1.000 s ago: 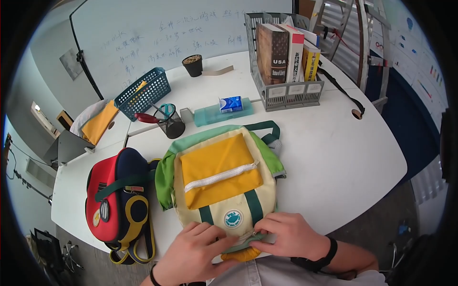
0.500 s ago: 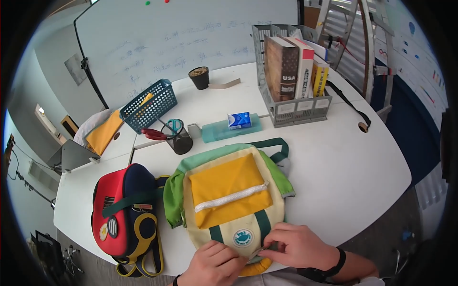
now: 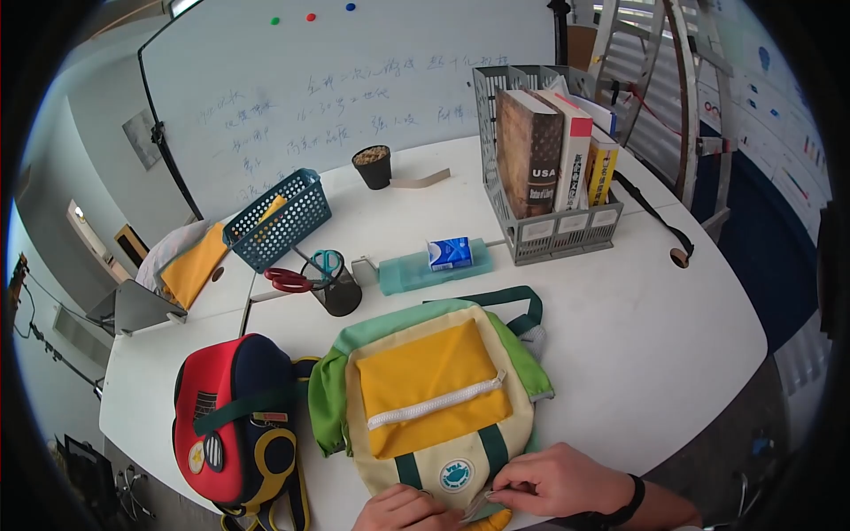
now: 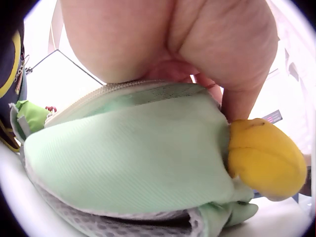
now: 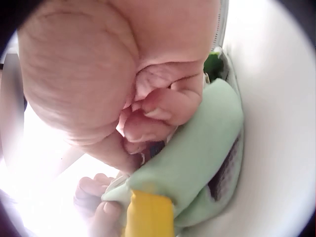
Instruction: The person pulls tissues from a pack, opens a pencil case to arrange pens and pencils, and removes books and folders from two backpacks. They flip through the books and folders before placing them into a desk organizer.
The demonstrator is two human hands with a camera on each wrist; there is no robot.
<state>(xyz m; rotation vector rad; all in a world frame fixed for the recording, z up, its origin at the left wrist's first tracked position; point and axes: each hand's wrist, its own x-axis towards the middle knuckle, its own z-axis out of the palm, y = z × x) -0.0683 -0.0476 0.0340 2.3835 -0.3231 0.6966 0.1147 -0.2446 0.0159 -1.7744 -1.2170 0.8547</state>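
A cream, green and yellow backpack [image 3: 434,389] lies on the table, its round teal badge towards the near edge. At that edge my left hand [image 3: 407,511] grips the zipped rim. My right hand [image 3: 562,482] pinches the same edge just to the right, fingers curled. In the left wrist view the mint side panel [image 4: 133,148] and white zip [image 4: 106,90] lie below my hand, beside a yellow padded piece [image 4: 266,158]. The right wrist view has curled fingers [image 5: 153,118] at the mint fabric [image 5: 197,143]; the zip pull is too hidden to tell.
A red and navy bag [image 3: 232,425] stands left of the backpack. Behind are a mesh pen cup [image 3: 336,288], teal case [image 3: 434,267] with a blue packet, blue basket [image 3: 279,221], potted plant [image 3: 374,168] and grey rack [image 3: 567,232] holding books.
The head view has tilted up, so the table objects sit lower in it. Both hands stay at the backpack's near edge, and my left hand has drawn closer to the right one.
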